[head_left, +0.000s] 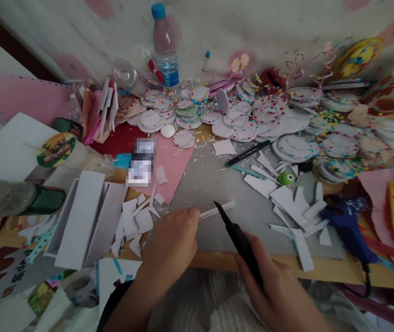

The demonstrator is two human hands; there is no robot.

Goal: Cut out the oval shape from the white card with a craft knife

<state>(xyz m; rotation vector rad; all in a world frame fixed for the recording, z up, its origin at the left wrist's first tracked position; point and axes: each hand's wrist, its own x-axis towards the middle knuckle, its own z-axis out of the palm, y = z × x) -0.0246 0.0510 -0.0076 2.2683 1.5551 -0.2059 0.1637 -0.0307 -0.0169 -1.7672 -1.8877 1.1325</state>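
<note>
- Gray cutting mat [204, 182] on a cluttered desk [217, 262]
- Left hand [174, 244] at the mat's near edge, fingers closed on one end of a narrow white strip [219, 209] extending over the mat
- Right hand [275, 281] near the mat's front edge, fingers wrapped around a black craft knife [243, 251], blade over the mat
- Blue glue gun [351, 228] by the mat's right edge

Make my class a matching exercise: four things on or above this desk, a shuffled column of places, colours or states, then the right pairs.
1. knife
2. strip
3. glue gun
4. blue-capped bottle

A. standing at the back
B. white, one end at the left hand
C. held in the right hand
D. blue, lying at the right

Pairs: 1-C, 2-B, 3-D, 4-A
</note>
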